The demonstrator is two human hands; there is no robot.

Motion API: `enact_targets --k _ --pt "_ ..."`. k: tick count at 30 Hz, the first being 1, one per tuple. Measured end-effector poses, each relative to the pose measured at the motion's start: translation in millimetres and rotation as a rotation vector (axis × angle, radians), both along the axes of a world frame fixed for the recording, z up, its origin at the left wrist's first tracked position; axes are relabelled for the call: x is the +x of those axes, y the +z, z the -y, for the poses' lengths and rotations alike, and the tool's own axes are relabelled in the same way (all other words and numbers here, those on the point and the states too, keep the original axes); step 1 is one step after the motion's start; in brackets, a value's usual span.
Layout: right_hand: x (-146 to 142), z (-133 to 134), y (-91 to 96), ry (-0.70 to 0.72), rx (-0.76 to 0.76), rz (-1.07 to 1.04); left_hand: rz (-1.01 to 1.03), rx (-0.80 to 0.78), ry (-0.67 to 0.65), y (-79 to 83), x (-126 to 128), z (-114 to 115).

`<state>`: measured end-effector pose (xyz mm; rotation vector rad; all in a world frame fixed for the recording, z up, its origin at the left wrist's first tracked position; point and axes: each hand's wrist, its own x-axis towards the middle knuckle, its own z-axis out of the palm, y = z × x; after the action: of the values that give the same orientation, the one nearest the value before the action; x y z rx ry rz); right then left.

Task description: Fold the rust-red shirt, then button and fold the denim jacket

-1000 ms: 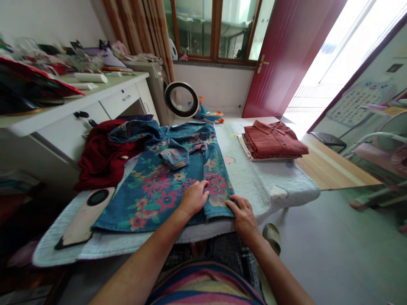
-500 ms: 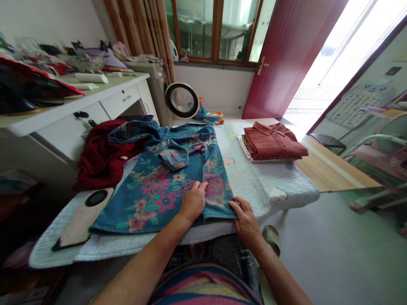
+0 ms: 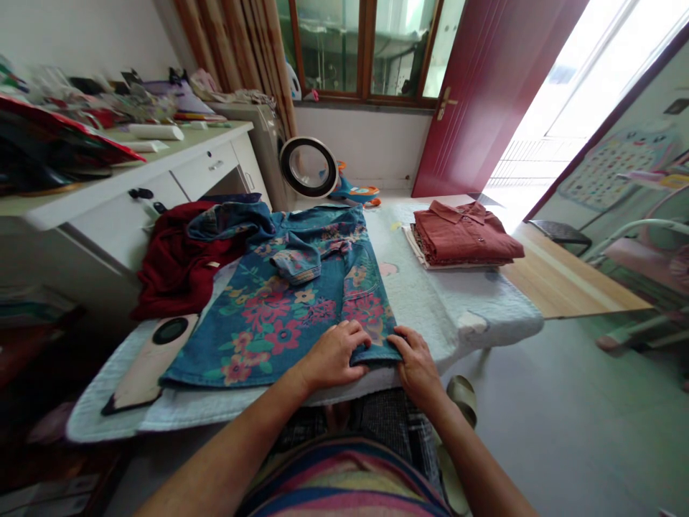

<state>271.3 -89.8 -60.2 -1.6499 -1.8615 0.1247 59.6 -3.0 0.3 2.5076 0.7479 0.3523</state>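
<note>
A blue denim shirt (image 3: 215, 352) with pink and yellow flowers lies spread over the padded table, its right side folded inward and one cuff resting on top. At the near hem, my left hand (image 3: 336, 354) has its fingers curled over the cloth, thumb by the edge. My right hand (image 3: 418, 365) pinches the near right corner of the same shirt. Only a short stretch of hem separates the two hands. Dark red clothing (image 3: 172, 266) is heaped against the shirt's left side. The left fingertips are partly hidden.
Folded clothes with a rust-red shirt (image 3: 466, 233) on top form a stack on the right of the pale quilted table cover (image 3: 430, 309). A white desk (image 3: 199, 172) stands left, a round washer door (image 3: 308, 168) hangs open behind, and a slipper (image 3: 461, 398) lies on the floor.
My left hand has come down and right, from the shirt's lower middle to its near hem. My right hand stays at the corner.
</note>
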Motion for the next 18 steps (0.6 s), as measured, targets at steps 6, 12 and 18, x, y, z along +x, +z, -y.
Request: enact_targets --k 6,12,18 --pt "0.5 -0.5 0.3 0.011 -0.02 0.011 -0.036 0.025 0.061 -3.1 -0.6 1.7" --pt "-0.2 -0.4 -0.2 0.012 -0.029 0.041 -0.075 0.097 0.022 -0.6 -2.9 7.6" --pt "0.6 1.7 7.3 0.038 -0.069 0.041 -0.034 0.055 -0.077 -5.8 -6.9 7.1"
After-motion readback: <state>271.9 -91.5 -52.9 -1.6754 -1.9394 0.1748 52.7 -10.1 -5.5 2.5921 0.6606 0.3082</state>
